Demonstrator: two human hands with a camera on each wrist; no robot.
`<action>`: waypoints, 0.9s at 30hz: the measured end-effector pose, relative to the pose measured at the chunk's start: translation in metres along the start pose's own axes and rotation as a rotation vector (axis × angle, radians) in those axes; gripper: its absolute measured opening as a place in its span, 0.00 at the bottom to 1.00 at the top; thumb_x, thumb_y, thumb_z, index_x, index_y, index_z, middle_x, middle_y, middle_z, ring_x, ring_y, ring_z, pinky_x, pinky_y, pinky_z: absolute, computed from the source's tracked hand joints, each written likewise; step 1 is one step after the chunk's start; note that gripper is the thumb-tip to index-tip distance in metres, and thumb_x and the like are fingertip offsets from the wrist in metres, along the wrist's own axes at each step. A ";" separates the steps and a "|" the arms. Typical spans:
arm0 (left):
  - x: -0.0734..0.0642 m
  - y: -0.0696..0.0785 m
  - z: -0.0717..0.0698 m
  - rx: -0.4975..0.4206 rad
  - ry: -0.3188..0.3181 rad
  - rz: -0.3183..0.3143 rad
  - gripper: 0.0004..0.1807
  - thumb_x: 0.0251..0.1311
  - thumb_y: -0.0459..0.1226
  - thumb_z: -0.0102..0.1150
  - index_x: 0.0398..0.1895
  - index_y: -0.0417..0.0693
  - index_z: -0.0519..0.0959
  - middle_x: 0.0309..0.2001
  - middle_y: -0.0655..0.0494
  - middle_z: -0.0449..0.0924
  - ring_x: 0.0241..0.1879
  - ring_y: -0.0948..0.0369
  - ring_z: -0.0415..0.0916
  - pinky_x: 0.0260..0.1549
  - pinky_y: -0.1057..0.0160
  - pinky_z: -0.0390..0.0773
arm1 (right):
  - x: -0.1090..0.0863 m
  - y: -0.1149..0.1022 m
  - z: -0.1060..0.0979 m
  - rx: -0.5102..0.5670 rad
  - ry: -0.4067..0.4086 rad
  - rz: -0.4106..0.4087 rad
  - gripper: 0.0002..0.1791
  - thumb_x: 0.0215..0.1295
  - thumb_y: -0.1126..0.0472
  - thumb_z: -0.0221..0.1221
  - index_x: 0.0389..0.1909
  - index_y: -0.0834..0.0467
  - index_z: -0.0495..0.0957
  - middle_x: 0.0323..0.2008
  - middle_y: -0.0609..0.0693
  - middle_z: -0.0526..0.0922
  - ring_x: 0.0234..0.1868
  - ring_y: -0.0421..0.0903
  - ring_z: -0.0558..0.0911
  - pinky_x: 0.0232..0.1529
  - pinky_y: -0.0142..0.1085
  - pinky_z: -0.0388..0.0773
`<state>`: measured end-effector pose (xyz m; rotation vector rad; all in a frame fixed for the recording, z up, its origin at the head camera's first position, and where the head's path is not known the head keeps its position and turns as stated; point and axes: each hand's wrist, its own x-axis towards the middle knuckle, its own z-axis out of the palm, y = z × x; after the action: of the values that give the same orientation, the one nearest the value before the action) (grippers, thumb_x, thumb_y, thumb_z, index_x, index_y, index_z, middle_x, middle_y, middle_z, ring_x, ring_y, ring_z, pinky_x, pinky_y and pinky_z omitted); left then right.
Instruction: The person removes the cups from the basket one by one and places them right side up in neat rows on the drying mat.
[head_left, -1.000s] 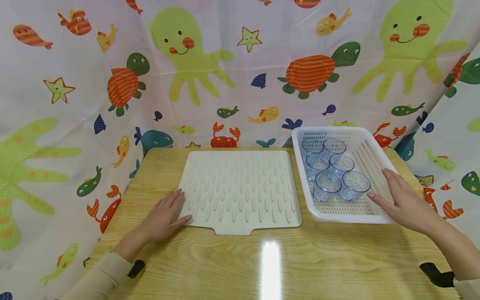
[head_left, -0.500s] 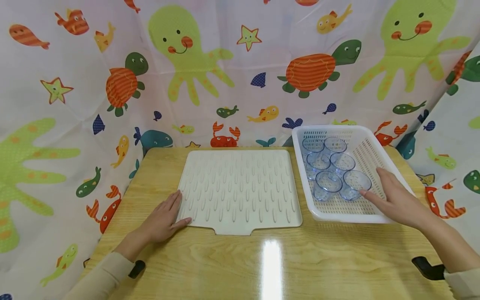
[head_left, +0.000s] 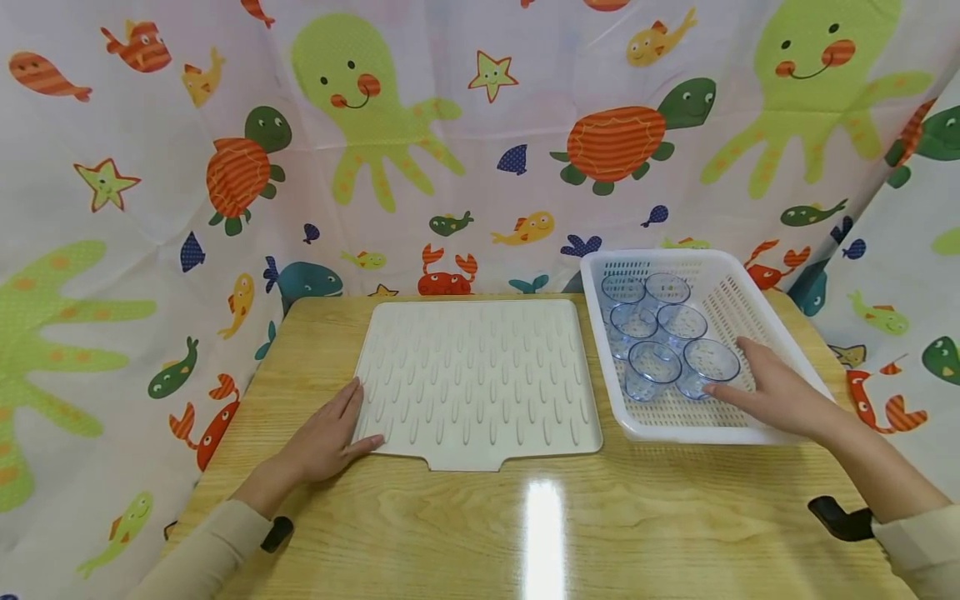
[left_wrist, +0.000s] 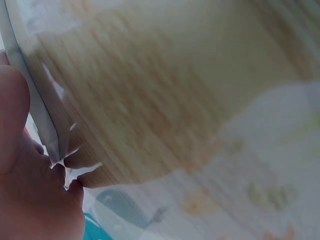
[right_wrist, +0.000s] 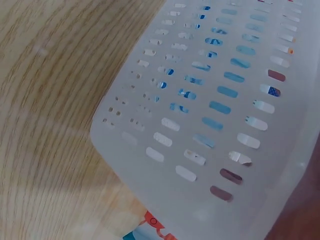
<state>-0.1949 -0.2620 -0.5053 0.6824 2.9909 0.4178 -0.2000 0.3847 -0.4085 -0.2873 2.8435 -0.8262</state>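
A cream draining board with raised ridges lies on the wooden table. My left hand rests at its left edge, fingers along the side and thumb at the front corner. In the left wrist view part of that hand touches the board's rim. My right hand is over a white plastic basket holding several clear bluish glasses. Its thumb overlaps the front right glass, and the fingers extend on that glass's right side. The right wrist view shows the basket's slotted wall; most of the hand is hidden there.
Other glasses stand upright in rows at the basket's left side. A curtain with sea animals hangs behind the wooden table and along both sides. The basket stands just right of the board.
My right hand has moved left and inward over the basket, bringing its thumb to the front right glass. The left hand stays at the board's edge.
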 end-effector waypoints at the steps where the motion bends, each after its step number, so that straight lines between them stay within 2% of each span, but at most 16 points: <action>1: 0.000 0.001 -0.001 -0.001 0.001 0.001 0.54 0.71 0.62 0.52 0.78 0.25 0.50 0.79 0.29 0.46 0.77 0.36 0.50 0.70 0.36 0.59 | 0.001 -0.001 0.000 0.007 -0.001 0.004 0.59 0.69 0.46 0.65 0.76 0.78 0.37 0.72 0.84 0.47 0.70 0.84 0.53 0.62 0.77 0.56; 6: 0.000 0.002 -0.002 0.008 -0.007 0.007 0.53 0.72 0.62 0.51 0.78 0.26 0.50 0.79 0.30 0.46 0.77 0.36 0.49 0.70 0.36 0.58 | 0.002 -0.003 0.000 0.041 -0.026 0.061 0.60 0.69 0.45 0.64 0.76 0.79 0.37 0.71 0.85 0.48 0.69 0.84 0.54 0.61 0.76 0.57; 8: 0.001 0.002 -0.001 0.008 -0.020 -0.001 0.52 0.72 0.61 0.52 0.78 0.26 0.52 0.79 0.30 0.47 0.77 0.36 0.49 0.70 0.35 0.57 | 0.003 -0.005 -0.001 0.063 -0.038 0.087 0.60 0.70 0.44 0.64 0.76 0.79 0.37 0.71 0.84 0.49 0.69 0.84 0.54 0.61 0.76 0.58; 16: 0.003 -0.005 0.005 0.026 -0.097 -0.041 0.53 0.72 0.65 0.46 0.80 0.31 0.47 0.82 0.36 0.40 0.80 0.39 0.41 0.74 0.38 0.51 | 0.006 -0.010 -0.001 0.121 -0.051 0.168 0.60 0.69 0.45 0.64 0.76 0.79 0.37 0.72 0.84 0.48 0.71 0.82 0.52 0.64 0.74 0.57; 22: 0.005 -0.005 0.005 0.045 -0.121 -0.048 0.54 0.73 0.67 0.42 0.81 0.31 0.46 0.82 0.37 0.38 0.80 0.39 0.39 0.74 0.37 0.49 | 0.009 -0.008 0.001 0.128 -0.040 0.187 0.60 0.69 0.45 0.65 0.76 0.79 0.36 0.72 0.83 0.48 0.70 0.82 0.53 0.64 0.73 0.58; 27: 0.003 -0.002 0.003 0.073 -0.111 -0.025 0.53 0.74 0.66 0.41 0.80 0.30 0.47 0.81 0.33 0.40 0.80 0.38 0.40 0.74 0.37 0.50 | 0.011 -0.008 0.004 0.123 -0.025 0.184 0.59 0.68 0.46 0.66 0.75 0.80 0.39 0.70 0.84 0.52 0.68 0.82 0.56 0.63 0.74 0.60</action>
<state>-0.1981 -0.2620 -0.5087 0.6498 2.9186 0.2613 -0.2090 0.3735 -0.4085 -0.0191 2.7302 -0.9448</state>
